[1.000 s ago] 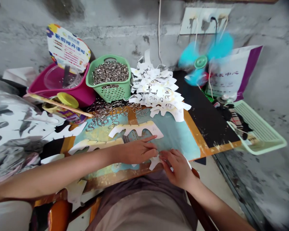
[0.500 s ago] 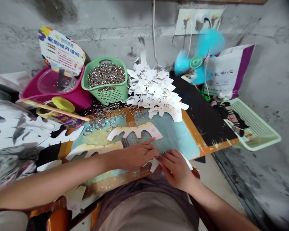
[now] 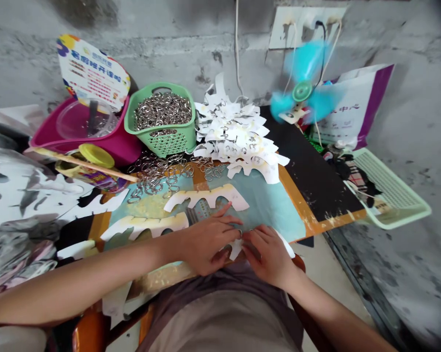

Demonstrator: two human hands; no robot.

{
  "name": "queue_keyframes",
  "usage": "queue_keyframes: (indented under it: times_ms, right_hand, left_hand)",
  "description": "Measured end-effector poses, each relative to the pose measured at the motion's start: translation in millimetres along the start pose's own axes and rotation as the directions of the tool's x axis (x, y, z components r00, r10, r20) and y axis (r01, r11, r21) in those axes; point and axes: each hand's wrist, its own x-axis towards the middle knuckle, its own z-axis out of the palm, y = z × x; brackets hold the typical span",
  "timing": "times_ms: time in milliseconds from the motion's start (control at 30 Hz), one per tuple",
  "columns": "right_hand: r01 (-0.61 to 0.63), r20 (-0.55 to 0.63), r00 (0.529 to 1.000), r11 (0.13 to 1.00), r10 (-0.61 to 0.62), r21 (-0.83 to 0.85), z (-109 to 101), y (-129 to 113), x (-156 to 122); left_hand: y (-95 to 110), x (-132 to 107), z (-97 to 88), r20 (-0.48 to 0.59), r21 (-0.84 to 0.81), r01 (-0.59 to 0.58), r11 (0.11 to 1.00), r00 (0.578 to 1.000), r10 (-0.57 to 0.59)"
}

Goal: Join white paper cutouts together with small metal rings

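Note:
My left hand (image 3: 211,244) lies over the near edge of the work surface, its fingers spread and the index finger stretched out, with fingertips on a white cut-out piece (image 3: 236,250). Beside it, my right hand (image 3: 268,254) is closed, thumb and fingertips together over the same piece. What they pinch is too small and covered to make out. The right end of that piece shows beyond the knuckles. Just past my hands lies a scalloped white strip (image 3: 231,194) with a yellowish edge. Another such strip (image 3: 147,224) lies left of it, partly under my left forearm.
Loose metal rings (image 3: 158,178) lie before a green basket (image 3: 176,142) full of rings. A pile of white pieces (image 3: 238,132) stands right of it. Farther left are a magenta basket (image 3: 121,149) and a tin with a stick. A turning blue fan (image 3: 301,91) stands at the back right.
My left hand's fingers have spread and its index finger lifted slightly. My right hand has shifted a little at the white piece. The view has tilted slightly.

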Motion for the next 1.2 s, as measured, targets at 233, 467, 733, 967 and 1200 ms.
queue_keyframes:
  times_ms: [233, 467, 733, 967, 1200]
  right_hand:
    - [-0.004, 0.000, 1.000, 0.998, 0.004, -0.064, 1, -4, 4]
    - [-0.006, -0.014, 1.000, 0.997, 0.005, -0.076, 2, -5, 6]
    - [0.071, -0.084, 0.993, 0.989, -0.082, -0.129, 7, -1, 4]
    - [0.141, -0.072, 0.983, 0.947, -0.168, -0.289, 14, 4, 1]
    - [0.254, 0.118, 0.966, 0.938, -0.232, -0.236, -10, 2, -6]
  left_hand:
    - [-4, 5, 14.0, 0.042, 0.258, -0.041, 0.965, 0.999, 0.031]
    - [-7, 4, 21.2, -0.002, 0.297, -0.064, 0.953, 0.998, 0.068]
    - [-6, 6, 19.7, -0.071, 0.148, 0.019, 0.989, 0.997, -0.009]
    - [-5, 2, 16.1, -0.029, 0.186, -0.032, 0.982, 0.999, 0.038]
    - [15, -11, 19.7, 0.068, 0.495, -0.147, 0.856, 0.989, 0.130]
